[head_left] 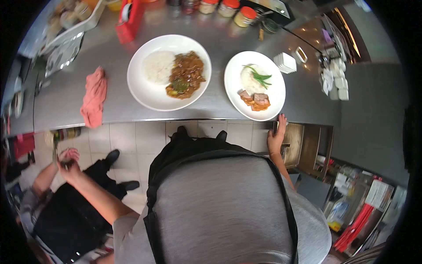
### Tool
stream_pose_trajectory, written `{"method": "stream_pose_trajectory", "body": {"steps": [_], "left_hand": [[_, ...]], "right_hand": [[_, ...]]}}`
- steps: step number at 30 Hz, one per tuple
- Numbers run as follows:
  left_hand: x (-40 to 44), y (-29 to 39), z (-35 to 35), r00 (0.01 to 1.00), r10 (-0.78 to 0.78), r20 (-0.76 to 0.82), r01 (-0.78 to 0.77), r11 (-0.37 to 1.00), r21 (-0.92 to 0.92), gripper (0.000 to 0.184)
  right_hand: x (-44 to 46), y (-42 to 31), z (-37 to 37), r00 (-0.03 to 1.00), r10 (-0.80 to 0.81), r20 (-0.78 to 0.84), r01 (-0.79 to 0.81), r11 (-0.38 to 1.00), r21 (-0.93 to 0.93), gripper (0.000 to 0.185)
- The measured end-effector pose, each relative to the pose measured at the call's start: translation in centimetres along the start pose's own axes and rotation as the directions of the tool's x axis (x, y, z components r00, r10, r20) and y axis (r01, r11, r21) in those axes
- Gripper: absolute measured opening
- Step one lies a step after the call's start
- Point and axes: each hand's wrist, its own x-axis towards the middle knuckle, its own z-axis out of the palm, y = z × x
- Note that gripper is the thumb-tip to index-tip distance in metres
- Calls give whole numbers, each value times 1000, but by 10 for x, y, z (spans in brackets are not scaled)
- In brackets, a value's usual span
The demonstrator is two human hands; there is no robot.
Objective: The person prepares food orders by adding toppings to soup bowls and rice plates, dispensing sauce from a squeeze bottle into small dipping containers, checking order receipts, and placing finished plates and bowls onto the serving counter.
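My right hand [276, 135] is at the counter's front edge, fingers stretched out, just below the oval white plate [233, 79]. That plate bears white rice [252, 83], green strips [261, 79] and browned meat pieces [260, 101]. Left of it, a round white plate [143, 94] bears rice [158, 67] and a brown saucy dish [189, 72]. My left hand [70, 171] is out at the far left, fingers closed around something small and dark that I cannot make out, close to a co-worker's hand [68, 154].
A pink cloth [93, 97] lies left on the steel counter [118, 97]. Red-lidded jars [228, 8], a red dispenser [128, 24] and stacked white dishes [285, 63] stand farther back. Under the right edge is an open drawer [293, 141]. A co-worker in a black apron [72, 215] is at left.
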Motion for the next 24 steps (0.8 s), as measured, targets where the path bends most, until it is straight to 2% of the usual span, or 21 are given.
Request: {"method": "stream_pose_trajectory", "body": {"steps": [1,2,3,4,5,6,7,8,9,10,12,14,16,19,21,22,24], "left_hand": [[-8,7,52,799,228,-556,-236,970,59,57],[-8,9,79,630,312,-711,-244,949,200,57],[-3,15,91,558,366,-745,-194,930,312,57],[2,18,98,501,426,-754,-133,898,419,57],[8,22,101,468,488,-737,-62,850,524,57],[13,25,104,451,551,-702,1,786,618,58],[20,26,106,435,604,-668,53,723,689,58],[25,23,104,400,661,-634,108,653,749,58],[36,21,108,376,696,-612,145,608,781,59],[43,20,115,343,720,-603,185,578,795,59],[57,19,132,297,739,-604,274,540,796,60],[66,20,147,257,748,-612,353,516,780,61],[69,24,159,221,760,-611,423,489,763,62],[62,25,172,150,782,-605,528,454,718,64],[57,25,182,85,809,-582,582,433,688,65],[54,27,187,43,827,-560,606,424,673,66],[49,29,201,-53,887,-459,621,389,681,67]], "right_hand": [[-6,-5,-4,1000,15,-20,-16,1000,-11,76],[-14,-11,-8,999,30,-13,-30,1000,7,75],[-20,-16,-11,999,40,-8,-40,999,25,75],[-27,-19,-13,999,47,-3,-47,998,41,74],[-35,-16,-7,992,125,3,-122,967,222,72],[-40,-7,3,989,150,18,-148,934,324,67],[-45,4,21,951,293,101,-282,680,677,54],[-40,-13,15,906,356,228,-373,418,828,44],[-36,-12,25,909,355,217,-346,356,868,47],[-23,-36,10,891,352,287,-381,237,894,51],[-7,-52,1,878,309,366,-427,156,891,65],[7,-53,0,886,165,434,-447,46,894,61],[17,-48,7,837,122,534,-533,-43,845,59],[33,-69,4,822,206,531,-524,-93,847,55],[36,-68,12,800,281,530,-541,-40,840,54],[36,-65,17,788,320,526,-552,-13,834,53],[34,-54,29,779,354,518,-536,-52,842,51]]}}
